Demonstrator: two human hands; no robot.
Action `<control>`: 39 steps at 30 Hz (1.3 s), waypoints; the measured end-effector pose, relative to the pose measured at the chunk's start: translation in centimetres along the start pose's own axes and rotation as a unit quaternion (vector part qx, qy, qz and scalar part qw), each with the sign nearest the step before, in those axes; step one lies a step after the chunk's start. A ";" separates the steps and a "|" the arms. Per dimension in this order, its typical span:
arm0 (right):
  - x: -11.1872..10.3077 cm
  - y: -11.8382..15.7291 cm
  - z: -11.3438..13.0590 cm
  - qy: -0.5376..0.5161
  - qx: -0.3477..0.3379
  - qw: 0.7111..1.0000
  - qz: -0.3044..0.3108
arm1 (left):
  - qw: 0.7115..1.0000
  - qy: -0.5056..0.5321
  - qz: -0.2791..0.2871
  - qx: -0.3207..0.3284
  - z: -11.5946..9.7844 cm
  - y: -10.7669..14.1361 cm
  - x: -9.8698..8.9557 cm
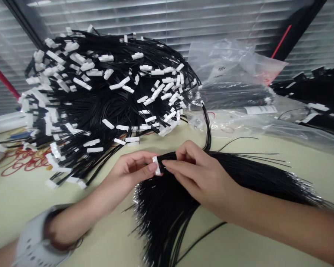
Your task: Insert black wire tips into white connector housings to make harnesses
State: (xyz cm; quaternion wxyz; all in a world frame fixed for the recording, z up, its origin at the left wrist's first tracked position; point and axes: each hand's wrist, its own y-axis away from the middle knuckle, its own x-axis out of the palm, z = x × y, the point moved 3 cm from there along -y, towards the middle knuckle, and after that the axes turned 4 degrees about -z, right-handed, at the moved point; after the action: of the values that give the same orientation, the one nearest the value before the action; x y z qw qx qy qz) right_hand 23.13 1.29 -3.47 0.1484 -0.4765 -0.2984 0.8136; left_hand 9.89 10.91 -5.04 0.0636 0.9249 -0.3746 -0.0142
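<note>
Left hand [132,170] pinches white connector [156,167], likely steadying it; right hand [202,174], fingertips together beside connector, pinched item unclear; black wires [163,207] below connector, probably for reach.

White connector [156,165]: plastic by appearance, hard, smooth. Black wires [167,207]: thin plastic-like insulation, smooth, low sheen. Wire ends [304,185]: bare, bright, metallic glint. Bags [225,61]: clear plastic film, glossy, crinkled. Label [261,109]: white, flat, paper-like. Table [108,237]: pale, smooth, mostly matt. Bands [16,163]: thin, rubber-like. Wrist strap [35,237]: light, smooth, perforated, soft sheen; material uncertain. Blinds [167,15]: smooth slats, dull gloss.
</note>
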 end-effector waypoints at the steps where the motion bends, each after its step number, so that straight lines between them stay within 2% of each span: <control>1: 0.2 0.1 0.0 -0.007 -0.002 1.000 0.002 | 1.000 -0.005 0.000 0.004 0.0 0.0 0.0; 7: 0.8 0.7 -0.7 -0.019 -0.033 0.999 -0.001 | 1.000 -0.029 0.003 0.006 0.0 0.1 0.0; 15: 1.1 1.1 -1.5 -0.049 0.003 0.999 -0.020 | 0.996 -0.078 -0.025 0.032 -0.8 0.3 0.3; 18: 1.0 1.1 -1.3 -0.050 -0.013 0.998 -0.036 | 0.992 -0.115 -0.038 0.043 -1.2 0.3 0.4; 22: 0.8 1.0 -1.3 -0.065 -0.021 0.996 -0.061 | 0.991 -0.122 -0.025 0.044 -1.3 0.3 0.6; 27: 0.7 1.3 -1.3 -0.042 -0.070 0.990 -0.113 | 0.992 -0.121 -0.022 0.042 -1.1 0.5 0.5; 32: 0.9 1.7 -1.2 0.000 -0.098 0.992 -0.085 | 0.994 -0.099 -0.026 0.037 -1.0 0.4 0.3; 39: 0.7 1.4 -1.0 0.021 -0.069 0.993 -0.096 | 0.995 -0.088 -0.029 0.022 -0.9 0.4 0.3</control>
State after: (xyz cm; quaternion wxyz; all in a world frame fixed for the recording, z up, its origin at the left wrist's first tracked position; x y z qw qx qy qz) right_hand 23.73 0.88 -5.22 0.1992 -0.4714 -0.3949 0.7630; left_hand 9.87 10.50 -4.06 0.0095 0.9316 -0.3521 -0.0893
